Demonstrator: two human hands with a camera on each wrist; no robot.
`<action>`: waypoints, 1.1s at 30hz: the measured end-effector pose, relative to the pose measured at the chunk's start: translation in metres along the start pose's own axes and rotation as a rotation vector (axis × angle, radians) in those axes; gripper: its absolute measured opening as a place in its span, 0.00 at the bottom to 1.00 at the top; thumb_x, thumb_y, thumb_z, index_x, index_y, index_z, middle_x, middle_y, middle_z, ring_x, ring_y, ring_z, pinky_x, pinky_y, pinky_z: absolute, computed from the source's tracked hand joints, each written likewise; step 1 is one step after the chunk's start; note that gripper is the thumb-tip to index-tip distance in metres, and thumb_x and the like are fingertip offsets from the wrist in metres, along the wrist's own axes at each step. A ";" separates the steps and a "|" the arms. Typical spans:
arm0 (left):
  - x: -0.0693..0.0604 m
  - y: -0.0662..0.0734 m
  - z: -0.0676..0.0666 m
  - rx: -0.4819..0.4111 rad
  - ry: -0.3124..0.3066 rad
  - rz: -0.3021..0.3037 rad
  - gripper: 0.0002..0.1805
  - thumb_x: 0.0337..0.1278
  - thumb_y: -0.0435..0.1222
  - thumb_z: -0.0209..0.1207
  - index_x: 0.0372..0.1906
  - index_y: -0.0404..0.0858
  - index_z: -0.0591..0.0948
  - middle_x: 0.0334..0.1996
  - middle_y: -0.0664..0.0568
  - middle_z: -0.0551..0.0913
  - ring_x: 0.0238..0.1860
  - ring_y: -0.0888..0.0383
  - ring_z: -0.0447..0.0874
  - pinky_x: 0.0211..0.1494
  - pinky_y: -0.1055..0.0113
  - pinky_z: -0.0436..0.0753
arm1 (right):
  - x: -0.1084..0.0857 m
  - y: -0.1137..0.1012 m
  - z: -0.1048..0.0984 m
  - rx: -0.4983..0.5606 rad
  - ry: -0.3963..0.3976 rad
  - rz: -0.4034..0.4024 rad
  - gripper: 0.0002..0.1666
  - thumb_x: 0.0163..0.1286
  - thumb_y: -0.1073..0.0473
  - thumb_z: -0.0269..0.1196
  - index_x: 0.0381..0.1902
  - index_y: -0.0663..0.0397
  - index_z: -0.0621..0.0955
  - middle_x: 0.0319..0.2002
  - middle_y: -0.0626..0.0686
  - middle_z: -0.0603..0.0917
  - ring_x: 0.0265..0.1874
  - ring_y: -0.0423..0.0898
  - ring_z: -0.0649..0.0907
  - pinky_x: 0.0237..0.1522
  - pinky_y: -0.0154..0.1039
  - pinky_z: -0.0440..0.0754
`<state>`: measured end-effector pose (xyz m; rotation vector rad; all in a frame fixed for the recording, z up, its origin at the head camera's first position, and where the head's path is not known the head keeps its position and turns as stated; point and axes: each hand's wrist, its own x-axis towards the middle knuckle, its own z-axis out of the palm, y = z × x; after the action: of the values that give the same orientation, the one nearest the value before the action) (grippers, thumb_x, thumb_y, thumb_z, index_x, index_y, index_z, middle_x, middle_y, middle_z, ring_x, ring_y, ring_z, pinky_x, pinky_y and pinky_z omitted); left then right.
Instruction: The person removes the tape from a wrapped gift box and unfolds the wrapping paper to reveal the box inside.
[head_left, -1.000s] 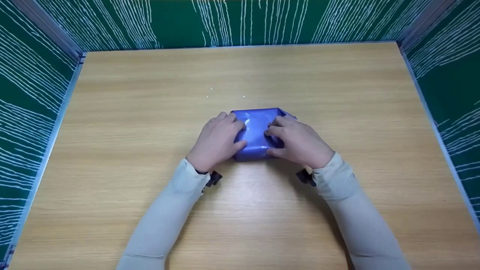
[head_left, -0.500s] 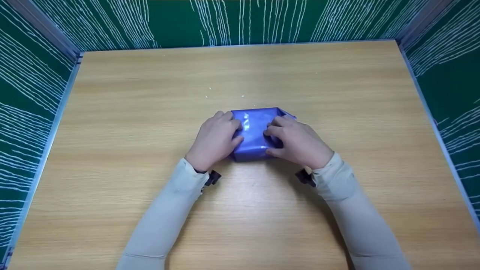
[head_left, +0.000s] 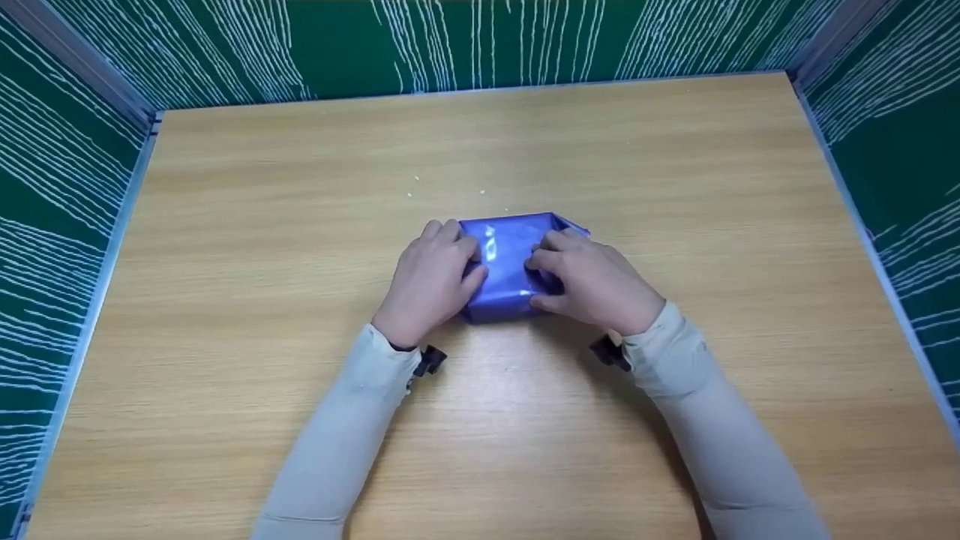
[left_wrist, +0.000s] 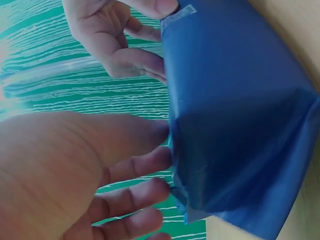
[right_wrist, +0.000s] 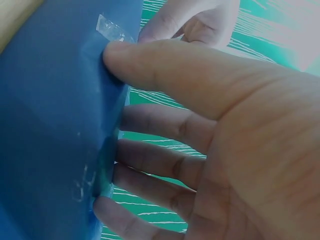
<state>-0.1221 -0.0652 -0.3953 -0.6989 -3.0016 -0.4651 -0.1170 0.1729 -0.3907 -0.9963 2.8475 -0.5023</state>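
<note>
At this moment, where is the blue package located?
In the head view, the blue package is near the middle of the wooden table, between the left hand and the right hand.

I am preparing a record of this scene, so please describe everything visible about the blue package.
The package is boxy, blue-violet and glossy; its material looks like plastic or coated paper. Clear tape sits near one edge, and folds show towards the ends. It lies on the table; the left hand grips its left end, the right hand its right.
</note>
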 end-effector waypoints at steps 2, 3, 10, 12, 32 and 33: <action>0.001 0.001 0.002 -0.012 0.012 -0.033 0.15 0.70 0.47 0.61 0.42 0.38 0.84 0.40 0.48 0.79 0.41 0.50 0.74 0.40 0.57 0.79 | 0.000 0.000 0.000 -0.003 -0.004 0.002 0.25 0.61 0.49 0.78 0.50 0.57 0.87 0.45 0.56 0.81 0.41 0.53 0.78 0.43 0.49 0.82; 0.002 0.001 0.002 -0.021 0.016 -0.051 0.16 0.70 0.48 0.61 0.42 0.38 0.84 0.40 0.49 0.80 0.41 0.50 0.74 0.39 0.57 0.79 | 0.000 0.000 0.000 -0.003 -0.005 0.005 0.25 0.61 0.49 0.78 0.51 0.57 0.87 0.46 0.56 0.81 0.42 0.53 0.78 0.44 0.49 0.82; 0.003 0.001 0.004 -0.077 -0.017 -0.142 0.17 0.68 0.49 0.65 0.42 0.39 0.80 0.35 0.51 0.81 0.38 0.50 0.81 0.39 0.54 0.82 | -0.001 -0.001 0.002 -0.002 0.014 -0.005 0.25 0.61 0.49 0.78 0.50 0.56 0.87 0.44 0.55 0.81 0.41 0.53 0.77 0.39 0.48 0.82; 0.002 0.001 0.004 -0.093 -0.027 -0.147 0.16 0.67 0.49 0.66 0.44 0.39 0.81 0.37 0.51 0.82 0.38 0.50 0.82 0.40 0.53 0.82 | -0.001 -0.001 0.003 -0.006 0.020 -0.011 0.24 0.61 0.49 0.78 0.50 0.56 0.87 0.43 0.54 0.80 0.40 0.53 0.77 0.38 0.48 0.82; 0.002 -0.003 0.001 -0.092 -0.024 -0.183 0.18 0.70 0.45 0.61 0.24 0.42 0.73 0.23 0.55 0.73 0.27 0.54 0.76 0.29 0.61 0.71 | 0.001 -0.001 0.001 0.000 -0.004 0.019 0.27 0.60 0.49 0.78 0.52 0.58 0.87 0.47 0.57 0.82 0.43 0.54 0.78 0.41 0.48 0.83; 0.002 -0.003 0.002 -0.090 -0.019 -0.181 0.18 0.70 0.44 0.60 0.24 0.43 0.73 0.22 0.55 0.72 0.27 0.54 0.76 0.29 0.61 0.71 | 0.001 -0.001 0.001 -0.002 -0.003 0.017 0.27 0.60 0.49 0.78 0.52 0.58 0.87 0.47 0.57 0.82 0.43 0.54 0.78 0.41 0.49 0.83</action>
<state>-0.1247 -0.0664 -0.3979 -0.4399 -3.0929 -0.6075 -0.1166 0.1710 -0.3914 -0.9717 2.8518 -0.4962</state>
